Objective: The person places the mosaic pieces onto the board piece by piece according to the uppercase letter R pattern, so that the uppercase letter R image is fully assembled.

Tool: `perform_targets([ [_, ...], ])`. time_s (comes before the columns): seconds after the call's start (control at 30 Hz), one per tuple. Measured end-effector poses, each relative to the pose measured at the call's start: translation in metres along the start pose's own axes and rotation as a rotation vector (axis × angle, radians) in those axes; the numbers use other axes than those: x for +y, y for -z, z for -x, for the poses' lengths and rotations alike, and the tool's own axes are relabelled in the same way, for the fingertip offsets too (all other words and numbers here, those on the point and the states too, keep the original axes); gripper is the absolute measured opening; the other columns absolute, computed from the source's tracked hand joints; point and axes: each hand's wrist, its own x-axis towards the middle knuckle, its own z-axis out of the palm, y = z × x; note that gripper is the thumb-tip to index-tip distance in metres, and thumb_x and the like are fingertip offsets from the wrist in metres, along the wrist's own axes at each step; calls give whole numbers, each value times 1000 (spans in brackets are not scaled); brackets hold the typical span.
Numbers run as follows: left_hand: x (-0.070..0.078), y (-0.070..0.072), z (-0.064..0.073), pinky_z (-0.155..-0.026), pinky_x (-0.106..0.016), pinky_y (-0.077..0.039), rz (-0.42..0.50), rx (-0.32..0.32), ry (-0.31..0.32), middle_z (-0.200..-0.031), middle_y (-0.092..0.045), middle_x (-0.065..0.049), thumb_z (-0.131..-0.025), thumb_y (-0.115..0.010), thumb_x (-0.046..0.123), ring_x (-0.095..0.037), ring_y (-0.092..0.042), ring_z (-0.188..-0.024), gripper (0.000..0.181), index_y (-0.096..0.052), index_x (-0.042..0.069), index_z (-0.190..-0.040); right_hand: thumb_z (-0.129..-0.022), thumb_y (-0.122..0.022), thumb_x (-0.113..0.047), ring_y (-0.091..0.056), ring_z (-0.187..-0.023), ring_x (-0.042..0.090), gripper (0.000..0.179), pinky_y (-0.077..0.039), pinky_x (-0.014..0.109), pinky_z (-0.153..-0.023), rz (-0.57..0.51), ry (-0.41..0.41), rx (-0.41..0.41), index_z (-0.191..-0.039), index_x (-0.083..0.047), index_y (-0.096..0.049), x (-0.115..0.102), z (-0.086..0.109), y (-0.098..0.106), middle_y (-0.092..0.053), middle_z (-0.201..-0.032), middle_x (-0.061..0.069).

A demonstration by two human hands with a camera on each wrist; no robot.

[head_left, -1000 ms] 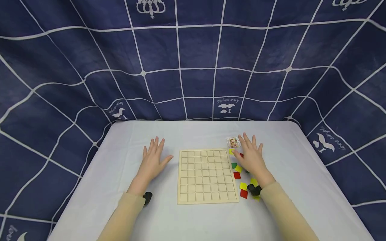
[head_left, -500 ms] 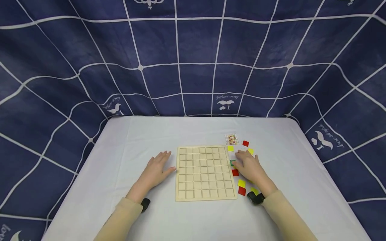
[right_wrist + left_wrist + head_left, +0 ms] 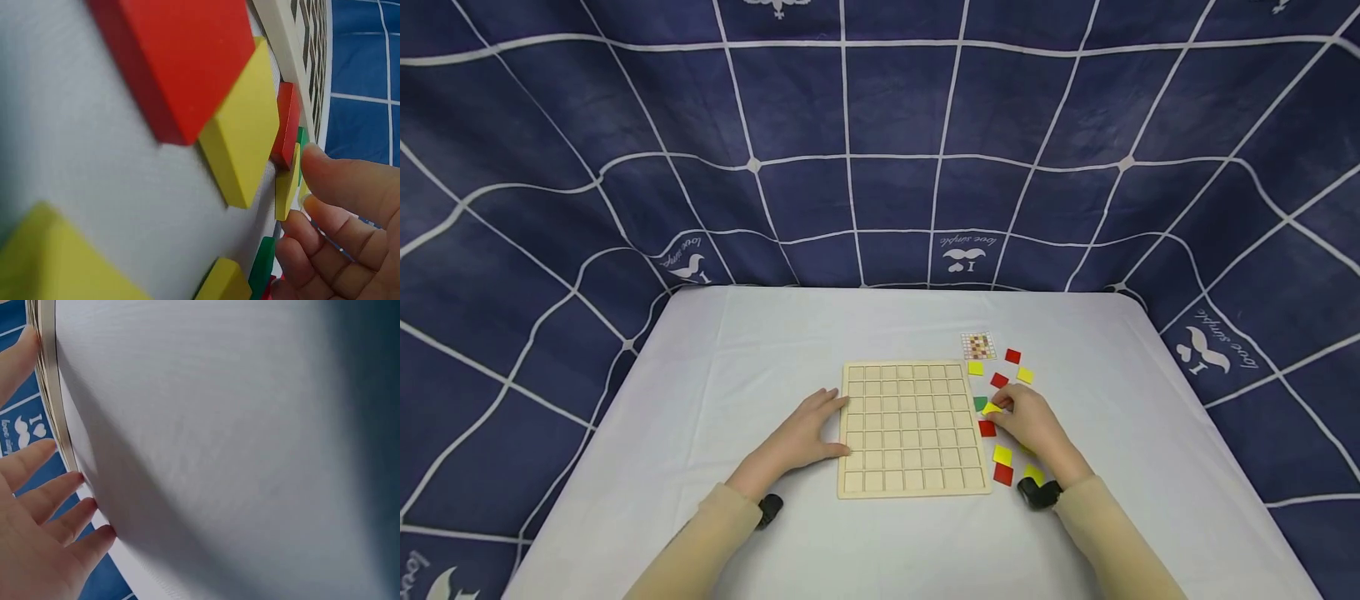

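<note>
A square wooden board (image 3: 914, 429) with a grid of recessed squares lies in the middle of the table. My left hand (image 3: 805, 429) is at its left side, thumb and fingertips spread against the edge. In the left wrist view those fingers (image 3: 47, 494) look nearly straight beside the board's rim (image 3: 55, 394). On the other side my right hand (image 3: 1030, 417) pinches a yellow square tile (image 3: 990, 409) between thumb and fingers. The right wrist view has this yellow tile (image 3: 288, 184) at the fingertips, beside a red tile (image 3: 286, 125). A green tile (image 3: 981, 403) lies just left of it.
Several loose tiles are scattered right of the board, among them a red tile (image 3: 1003, 474) and a yellow tile (image 3: 1002, 455). A small card with a coloured grid (image 3: 978, 346) lies beyond the board's far right corner. Blue curtain (image 3: 895, 200) surrounds the white table (image 3: 775, 333).
Both hands have come down and nearer. My left hand moved right to the board's edge. My right hand drew back from beside the card and took hold of a yellow tile.
</note>
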Motion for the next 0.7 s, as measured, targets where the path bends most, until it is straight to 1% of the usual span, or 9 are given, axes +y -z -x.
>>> perform_targets([
  [0.1, -1, 0, -1, -118, -57, -28, -2, -7, -4, -160, -31, -15, -75, -85, 38, -38, -22, -150, 90, -43, 7, -148, -85, -77, -20, -53, -86, 22, 29, -50, 32, -77, -23, -25, -14, -106, -3, -67, 0, -3, 0, -62, -96, 8],
  [0.23, -4, 0, 0, -118, -58, -27, 0, -17, 7, -161, -29, -13, -74, -85, 40, -38, -20, -150, 93, -41, 9, -150, -85, -78, -21, -51, -83, 21, 31, -46, 27, -70, -39, -62, -36, -107, -2, -66, 0, -6, -1, -59, -91, 7],
  [0.33, -5, -1, 0, -118, -58, -28, -1, -21, 16, -162, -28, -12, -74, -85, 42, -38, -22, -150, 95, -40, 10, -151, -85, -78, -21, -51, -81, 20, 32, -43, 26, -67, -47, -81, -47, -107, -1, -66, 0, -7, -2, -58, -88, 7],
  [0.4, -4, -1, 1, -119, -57, -27, 3, -25, 22, -162, -27, -10, -74, -84, 42, -36, -21, -151, 95, -39, 11, -152, -85, -78, -20, -50, -80, 20, 32, -43, 26, -67, -46, -86, -49, -107, -1, -66, 0, -8, -2, -58, -87, 7],
  [0.57, -3, -2, 2, -119, -55, -27, 21, -25, 10, -162, -28, -11, -73, -86, 40, -34, -21, -151, 97, -39, 8, -151, -84, -78, -19, -50, -77, 20, 29, -42, 26, -67, -70, -87, -51, -103, -2, -64, 1, -9, -3, -57, -85, 6],
  [0.7, -2, -2, 3, -120, -57, -25, 34, -43, 5, -163, -25, -11, -70, -88, 40, -36, -18, -152, 102, -37, 9, -152, -86, -77, -18, -50, -72, 18, 22, -41, 26, -63, -119, -36, -15, -94, -5, -61, -6, -10, -1, -58, -81, 5],
])
